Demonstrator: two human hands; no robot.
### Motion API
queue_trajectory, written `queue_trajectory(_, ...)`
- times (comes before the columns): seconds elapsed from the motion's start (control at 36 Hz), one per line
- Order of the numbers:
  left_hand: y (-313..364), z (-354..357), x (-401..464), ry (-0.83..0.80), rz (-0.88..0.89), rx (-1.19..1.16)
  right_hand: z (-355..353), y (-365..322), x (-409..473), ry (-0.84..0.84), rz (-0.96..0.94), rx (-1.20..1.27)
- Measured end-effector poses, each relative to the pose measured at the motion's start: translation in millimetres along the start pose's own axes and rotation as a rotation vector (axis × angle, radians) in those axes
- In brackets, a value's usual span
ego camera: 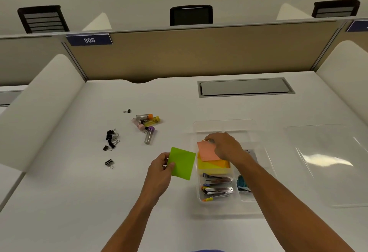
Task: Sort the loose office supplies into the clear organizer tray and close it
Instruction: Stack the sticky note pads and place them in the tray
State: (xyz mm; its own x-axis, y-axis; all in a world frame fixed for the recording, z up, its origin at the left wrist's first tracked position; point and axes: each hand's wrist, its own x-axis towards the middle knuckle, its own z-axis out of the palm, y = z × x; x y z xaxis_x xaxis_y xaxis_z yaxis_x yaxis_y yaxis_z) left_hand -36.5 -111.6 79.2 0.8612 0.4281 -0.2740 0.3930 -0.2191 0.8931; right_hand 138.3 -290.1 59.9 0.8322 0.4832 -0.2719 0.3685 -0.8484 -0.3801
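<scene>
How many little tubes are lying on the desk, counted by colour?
Orange-capped tube: 1
Yellow tube: 1
Pink tube: 1
Purple-capped tube: 1
Total: 4

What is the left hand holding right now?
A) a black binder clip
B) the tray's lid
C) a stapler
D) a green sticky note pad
D: the left hand pinches the green sticky note pad by its edge, just left of the clear organizer tray.

Left hand pinches green pad.
</scene>
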Motion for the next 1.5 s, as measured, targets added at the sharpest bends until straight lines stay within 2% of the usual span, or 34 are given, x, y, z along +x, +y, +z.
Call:
queue_trajectory(0.28,-1,0,1,0.003,0.001,-0.007,-4,10,5,-0.084,-0.034,0.222)
queue_trajectory(0.42,-2,2,2,-0.006,0.001,0.0,-4,7,5,-0.189,-0.072,0.143)
queue_trajectory(0.56,0,4,4,-0.006,-0.003,-0.008,-3,10,6,-0.192,-0.057,0.12)
queue_trajectory(0.72,7,13,10,-0.007,-0.022,-0.034,1,6,3,-0.318,-0.044,-0.117)
queue_trajectory(0.81,10,19,16,0.002,-0.038,-0.019,1,7,0,-0.263,-0.062,-0.123)
queue_trajectory(0.89,14,28,24,0.0,-0.079,-0.057,-3,11,-3,-0.075,-0.04,0.001)
queue_trajectory(0.97,17,41,32,-0.027,-0.128,-0.122,-8,12,-6,0.072,0.006,0.308)
queue_trajectory(1.06,21,56,39,-0.067,-0.144,-0.155,-13,9,-13,0.046,0.088,0.642)
queue_trajectory(1.11,23,66,43,-0.088,-0.15,-0.162,-14,8,-17,-0.011,0.118,0.757)
queue_trajectory(1.25,25,81,48,-0.139,-0.16,-0.164,-9,14,-20,-0.05,0.168,0.707)
queue_trajectory(1.36,24,85,50,-0.163,-0.176,-0.127,-4,18,-23,0.038,0.142,0.44)
queue_trajectory(1.5,25,87,52,-0.167,-0.158,-0.091,3,15,-22,0.012,0.092,0.267)
